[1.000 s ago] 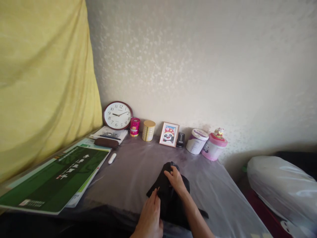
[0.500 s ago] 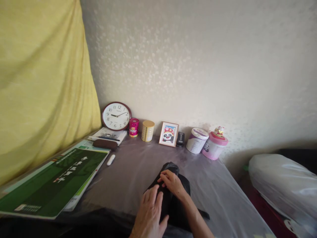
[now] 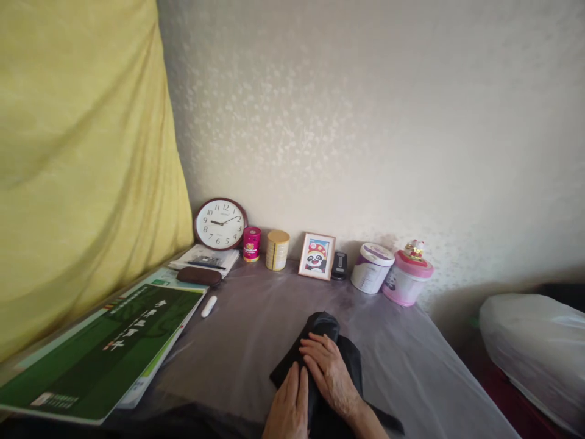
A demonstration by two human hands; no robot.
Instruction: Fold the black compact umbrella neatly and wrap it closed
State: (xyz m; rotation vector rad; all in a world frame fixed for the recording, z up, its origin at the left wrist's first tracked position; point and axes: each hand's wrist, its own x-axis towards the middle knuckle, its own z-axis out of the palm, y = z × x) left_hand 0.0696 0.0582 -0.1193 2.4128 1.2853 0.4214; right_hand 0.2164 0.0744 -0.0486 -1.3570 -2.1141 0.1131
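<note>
A black folded fabric item (image 3: 323, 323) with a rounded far end lies near the front of the table; its exact kind I cannot make out. A narrow black strap (image 3: 386, 419) sticks out at its lower right. On its left side rests my left hand (image 3: 290, 402), fingers stretched out and close together. My right hand (image 3: 329, 375) lies flat across the middle of the fabric with its fingers extended. Neither hand grips anything. Both hands cover much of the fabric's near part.
Green books (image 3: 109, 347), a brown case (image 3: 199, 276) and a small white object (image 3: 209, 306) lie at left. Along the wall stand a clock (image 3: 220, 224), a pink can (image 3: 251, 244), a yellow-lidded can (image 3: 277, 251), a picture frame (image 3: 317, 256) and two tubs (image 3: 372, 269).
My right hand has flattened onto the fabric and moved slightly nearer. My left hand's spread fingers have come together and lowered. The view has tilted up a little.
</note>
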